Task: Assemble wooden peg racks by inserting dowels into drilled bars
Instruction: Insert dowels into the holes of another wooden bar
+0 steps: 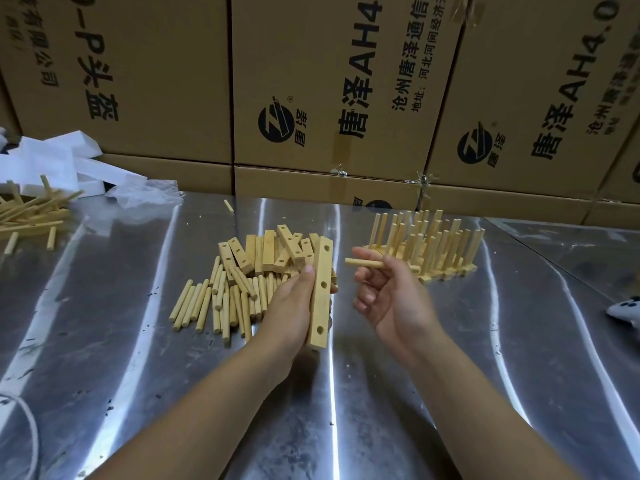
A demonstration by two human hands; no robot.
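Note:
My left hand (289,306) grips a pale wooden bar (321,292) with three drilled holes, held almost upright above the metal table, all holes empty. My right hand (388,292) holds a short dowel (363,263) lying sideways, its free end pointing left toward the bar and a small gap apart from it. Behind my left hand lies a heap of drilled bars (270,254), and loose dowels (221,303) are spread in front of it. Finished racks (433,244) with upright pegs stand at the right rear.
Stacked cardboard boxes (329,98) wall off the back of the shiny steel table (450,375). More wooden sticks (31,213) and white foam and plastic scraps (69,164) lie at the far left. A white object (627,311) pokes in at the right edge.

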